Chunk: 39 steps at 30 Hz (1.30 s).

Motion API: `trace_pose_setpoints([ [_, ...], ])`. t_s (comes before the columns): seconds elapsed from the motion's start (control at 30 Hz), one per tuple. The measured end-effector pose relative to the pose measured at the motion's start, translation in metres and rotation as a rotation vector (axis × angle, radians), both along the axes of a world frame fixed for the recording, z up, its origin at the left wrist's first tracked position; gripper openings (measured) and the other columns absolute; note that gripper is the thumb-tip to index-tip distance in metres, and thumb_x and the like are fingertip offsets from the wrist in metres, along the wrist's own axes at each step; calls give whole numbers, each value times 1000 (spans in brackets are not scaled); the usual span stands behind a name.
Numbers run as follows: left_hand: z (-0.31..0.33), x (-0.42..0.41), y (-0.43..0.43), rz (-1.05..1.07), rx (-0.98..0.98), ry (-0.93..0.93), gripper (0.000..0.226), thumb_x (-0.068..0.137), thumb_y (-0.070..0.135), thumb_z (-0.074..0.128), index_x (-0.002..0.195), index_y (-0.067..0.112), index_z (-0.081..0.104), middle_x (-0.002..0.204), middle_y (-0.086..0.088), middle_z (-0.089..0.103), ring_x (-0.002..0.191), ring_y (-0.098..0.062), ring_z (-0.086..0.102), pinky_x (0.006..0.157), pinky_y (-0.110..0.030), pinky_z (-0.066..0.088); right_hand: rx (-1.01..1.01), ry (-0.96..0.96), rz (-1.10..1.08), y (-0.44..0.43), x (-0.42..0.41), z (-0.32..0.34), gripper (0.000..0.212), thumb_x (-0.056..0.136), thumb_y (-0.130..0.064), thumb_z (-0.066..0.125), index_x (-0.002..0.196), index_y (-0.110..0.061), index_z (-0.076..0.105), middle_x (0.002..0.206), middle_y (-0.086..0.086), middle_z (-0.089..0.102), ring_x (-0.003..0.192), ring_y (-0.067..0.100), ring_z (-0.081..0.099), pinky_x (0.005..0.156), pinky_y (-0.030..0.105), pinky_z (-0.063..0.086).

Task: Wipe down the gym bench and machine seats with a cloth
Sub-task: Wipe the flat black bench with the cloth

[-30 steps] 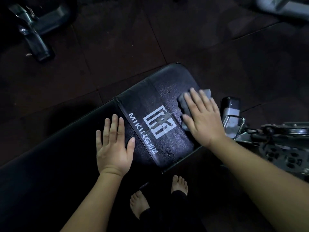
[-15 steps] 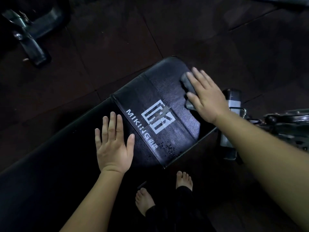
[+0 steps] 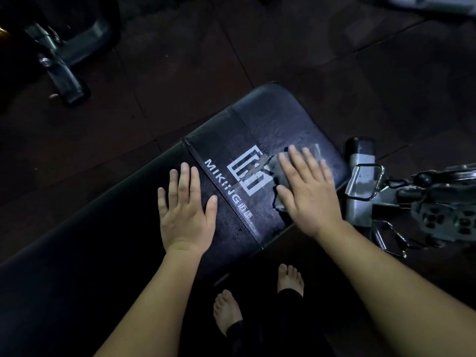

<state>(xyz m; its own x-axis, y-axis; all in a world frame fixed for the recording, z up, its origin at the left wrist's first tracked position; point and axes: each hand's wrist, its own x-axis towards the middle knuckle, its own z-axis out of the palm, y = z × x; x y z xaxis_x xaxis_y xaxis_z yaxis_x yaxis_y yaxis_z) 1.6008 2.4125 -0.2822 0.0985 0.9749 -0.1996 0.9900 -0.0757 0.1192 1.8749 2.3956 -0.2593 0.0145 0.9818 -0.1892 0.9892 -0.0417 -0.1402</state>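
At centre frame I note the black padded bench point(image 3: 270, 117), running from the near left to a rounded end farther off and to the right. A seam crosses the pad, and beyond it sit a white logo point(image 3: 247, 176) and the lettering "MIKING".

The grey cloth point(image 3: 276, 168) lies on that end section, touching the right edge of the logo. My view of it is partial. It shows only beside the fingers and by the thumb.

The right hand point(image 3: 309, 197) lies flat on the cloth, palm down. Its fingers are straight and slightly spread, pressing rather than gripping, and their outline is a little blurred. The left hand point(image 3: 186, 217) rests flat on the pad just left of the seam, fingers straight, with nothing in it.

The pad around the cloth shows a patchy sheen. A grey metal frame point(image 3: 360, 184) stands just right of the bench end. Two bare feet point(image 3: 228, 310) stand on the dark floor point(image 3: 180, 73) on the near side.
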Motion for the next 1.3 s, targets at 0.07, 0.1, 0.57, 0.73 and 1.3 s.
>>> trace_pose_setpoints([
  [0.07,1,1,0,-5,-1,-15,77,103,61,16,167,19,3,175,5,-8,161,-19,-8,130,-53,4,7,-16,-101,-8,-23,-1,69,103,-54,30,165,-29,15,173,-4,8,160,21,4,128,46,0],
  [0.1,1,1,1,-5,-4,-22,77,104,61,16,167,19,4,175,5,-6,161,-19,-8,130,-53,5,8,-9,-80,-16,-43,-1,69,103,-53,31,165,-28,13,173,-3,7,160,21,2,127,47,1],
  [0.57,6,1,3,-2,-39,2,75,104,62,13,166,21,3,175,5,-6,161,-19,-9,130,-51,4,-11,52,206,119,-107,3,66,107,-52,24,165,-25,10,173,-1,6,160,22,0,128,49,3],
  [0.73,20,-15,5,-46,-118,-85,74,107,59,19,167,20,1,174,6,-10,160,-15,-15,131,-47,-1,-53,60,352,-6,-77,14,65,107,-50,27,165,-24,16,173,-3,9,159,21,6,127,49,11],
  [1.3,18,-140,-50,127,-79,8,79,102,63,17,167,19,9,175,3,-2,161,-19,-7,130,-54,4,16,80,462,46,-205,3,70,106,-49,34,165,-17,16,173,3,12,160,24,5,127,50,12],
])
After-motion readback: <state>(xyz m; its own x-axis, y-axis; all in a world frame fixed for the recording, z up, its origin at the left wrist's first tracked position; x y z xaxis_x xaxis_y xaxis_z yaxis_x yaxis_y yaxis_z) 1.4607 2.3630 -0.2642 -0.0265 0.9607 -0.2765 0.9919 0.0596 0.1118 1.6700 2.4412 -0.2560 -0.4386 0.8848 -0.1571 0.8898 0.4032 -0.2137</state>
